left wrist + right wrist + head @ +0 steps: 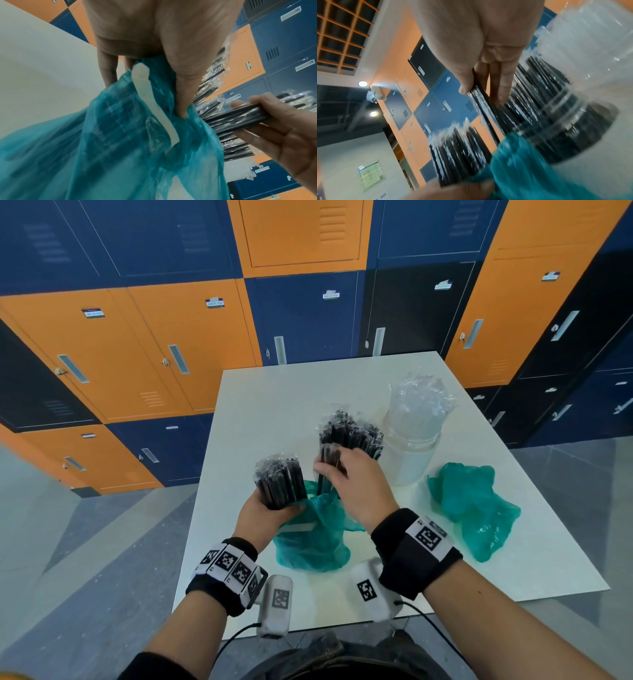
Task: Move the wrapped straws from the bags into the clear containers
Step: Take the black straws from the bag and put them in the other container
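Observation:
My left hand (270,510) grips a thick bundle of black wrapped straws (281,482) upright, along with the rim of a teal bag (310,537) that hangs below it onto the table. In the left wrist view that teal bag (120,135) fills the lower frame. My right hand (356,484) pinches a few black straws (329,460) between thumb and fingers (465,81). Just behind it stand more black straws (352,434) in a clear container (573,115), which the hand mostly hides in the head view.
A second clear container (412,440) packed with clear wrapped straws stands at the back right of the white table (274,392). A crumpled teal bag (476,508) lies at the right. Orange and blue lockers (171,337) line the wall beyond.

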`<state>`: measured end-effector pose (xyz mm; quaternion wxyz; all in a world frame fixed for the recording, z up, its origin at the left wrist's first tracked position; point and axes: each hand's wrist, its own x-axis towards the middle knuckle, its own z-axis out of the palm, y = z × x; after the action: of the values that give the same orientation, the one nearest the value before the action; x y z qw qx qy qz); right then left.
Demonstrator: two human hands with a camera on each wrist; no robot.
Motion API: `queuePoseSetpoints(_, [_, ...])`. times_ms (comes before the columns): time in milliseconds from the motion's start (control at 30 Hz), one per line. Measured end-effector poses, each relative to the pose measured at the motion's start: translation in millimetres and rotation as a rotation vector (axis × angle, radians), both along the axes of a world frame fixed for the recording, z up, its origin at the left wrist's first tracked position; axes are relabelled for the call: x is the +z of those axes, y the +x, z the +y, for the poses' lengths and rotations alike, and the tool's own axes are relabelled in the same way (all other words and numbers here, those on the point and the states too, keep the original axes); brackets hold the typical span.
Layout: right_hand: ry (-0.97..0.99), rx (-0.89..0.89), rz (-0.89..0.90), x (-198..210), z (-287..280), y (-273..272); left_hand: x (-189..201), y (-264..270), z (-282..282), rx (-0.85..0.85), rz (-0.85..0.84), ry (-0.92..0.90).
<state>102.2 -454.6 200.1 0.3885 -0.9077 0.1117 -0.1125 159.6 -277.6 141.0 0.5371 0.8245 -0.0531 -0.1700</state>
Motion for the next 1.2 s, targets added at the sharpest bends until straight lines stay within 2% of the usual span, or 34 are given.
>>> queuePoseSetpoints(133, [0.117,-0.012,-0.057,35,-12,1,3,-2,-3,0.003,0.0,-0.003])
queuePoseSetpoints(333, [0.218,-0.144,-0.252,91,-36,1,8,-4,-5,-0.027,-0.009,0.0])
queuePoseSetpoints(500, [0.118,-0.258,-0.376,111,-49,0,9,-3,-5,-0.023,-0.008,0.003])
queuePoseSetpoints(600, [0.06,-0.263,-0.313,104,-51,-1,7,-3,-5,-0.017,-0.007,0.013])
queuePoseSetpoints(700, [0.001,-0.222,-0.144,76,-55,5,7,-2,-4,-0.013,0.001,0.017])
queuePoseSetpoints(800, [-0.298,-0.171,0.037,37,-58,8,7,-1,-5,-0.011,0.008,0.015])
queuePoseSetpoints(867, [-0.428,-0.151,0.092,14,-56,5,6,-1,-5,-0.002,0.012,0.019])
queuePoseSetpoints(967, [-0.462,-0.193,0.035,-3,-50,0,7,-1,-5,0.003,0.02,0.017])
queuePoseSetpoints(1067, [-0.494,-0.247,-0.093,-2,-46,-1,6,0,-6,0.012,0.022,0.019])
queuePoseSetpoints(1200, [-0.542,-0.203,-0.181,0,-43,-1,5,0,-6,0.017,0.015,0.019])
